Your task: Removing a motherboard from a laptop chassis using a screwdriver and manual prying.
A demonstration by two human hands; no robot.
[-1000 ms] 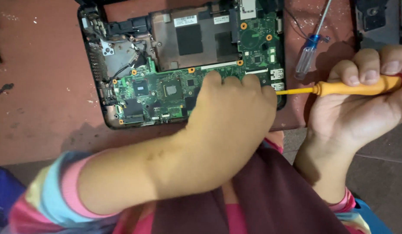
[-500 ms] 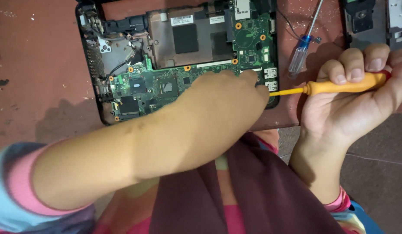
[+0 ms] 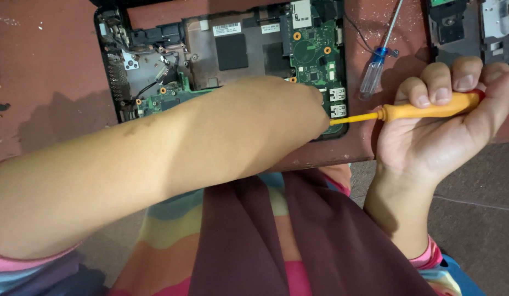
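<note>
Two hands on one job: my right hand (image 3: 441,126) has its grip wrapped shut round the yellow screwdriver (image 3: 424,108), shaft running toward 9 o'clock, tip going under my left hand (image 3: 298,109) at the near right edge of the opened laptop base (image 3: 114,93). The left sits on the green circuit board (image 3: 315,55), fingers pointing away from me and hidden by the wrist. Can't tell if they're spread, pressed or pinching anything.

Doing it well, imo: keep the shaft low and level, tip seated before any twist or pry, left hand steadying the board w/o leaning on the connectors at its right edge. Light force only; a slip toward 9 would rake the board or jab my own fingers.

Around: blue-handled screwdriver (image 3: 375,66) lies on the reddish surface (image 3: 46,55) at 1 o'clock from the tip, just beside the laptop, apart from my hand. Dark loose parts (image 3: 468,27) at 2 o'clock, well clear. Loose wires at the base's far left corner.

In the way: my left forearm (image 3: 156,164) crosses most of the view and covers the contact point, so I can't see where the tip meets the board.
</note>
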